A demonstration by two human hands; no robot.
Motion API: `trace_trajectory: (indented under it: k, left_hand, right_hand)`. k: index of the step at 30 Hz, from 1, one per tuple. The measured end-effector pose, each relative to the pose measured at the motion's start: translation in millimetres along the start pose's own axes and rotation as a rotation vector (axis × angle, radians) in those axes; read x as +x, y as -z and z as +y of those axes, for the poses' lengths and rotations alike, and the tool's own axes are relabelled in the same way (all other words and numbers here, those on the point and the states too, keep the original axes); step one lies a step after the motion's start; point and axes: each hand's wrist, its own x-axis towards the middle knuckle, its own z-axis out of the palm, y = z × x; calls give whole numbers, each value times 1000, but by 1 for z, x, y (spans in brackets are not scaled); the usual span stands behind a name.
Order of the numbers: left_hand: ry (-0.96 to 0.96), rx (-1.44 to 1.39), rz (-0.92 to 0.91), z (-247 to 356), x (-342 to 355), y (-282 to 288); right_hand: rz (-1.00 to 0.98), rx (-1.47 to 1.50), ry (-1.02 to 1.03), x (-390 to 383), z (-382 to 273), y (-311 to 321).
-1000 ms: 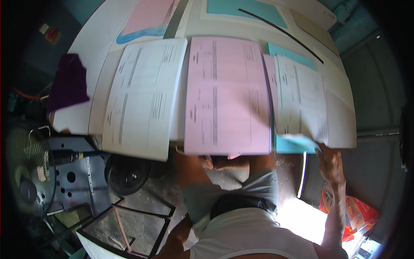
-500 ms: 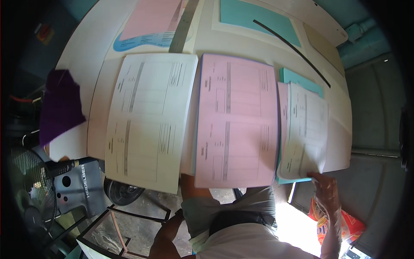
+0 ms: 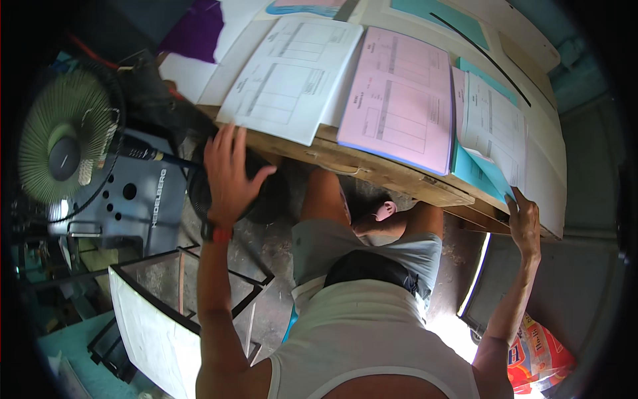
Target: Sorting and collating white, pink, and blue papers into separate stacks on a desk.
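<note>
Right hand (image 3: 526, 226): fingertips at the near right corner of the teal sheets (image 3: 475, 169); whether they pinch the paper or only rest against it, cannot tell. Left hand (image 3: 229, 176): released, fingers spread and nothing held, fingertips by the near left corner of the white form stack (image 3: 289, 73); contact unclear.

Teal sheets lie at the right end of the row, on the table (image 3: 545, 166) along its near edge. White printed form sheets (image 3: 495, 126) lie over them, leaving teal showing at the near and far ends.

Step in hand, my reading: fingering the corner of the right-hand pile. Lifting from here would call for a light pinch and separating the layers at that corner without creasing them.

Orientation: long axis of the teal sheets runs from the person toward the far side, one short end facing the lap. Pink form stack (image 3: 402, 100) next to the left, much the same lie.

Farther out: purple piece of cloth or paper (image 3: 196, 33) at far left; pedestal fan (image 3: 64, 156) beyond the left forearm.
</note>
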Motion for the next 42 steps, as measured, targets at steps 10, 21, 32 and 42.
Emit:
trace_trajectory:
  k: [10, 21, 32, 42]
  left_hand:
    - [-294, 61, -83, -44, 41, -12]
    - [19, -513, 105, 35, 98, -3]
    - [-663, -7, -324, 176, 129, -62]
    - [-630, -138, -118, 153, 92, -75]
  right_hand:
    - [221, 200, 252, 11, 51, -7]
    - [326, 236, 207, 31, 38, 1]
    - [533, 341, 137, 87, 6, -6]
    - [597, -19, 401, 126, -100, -22]
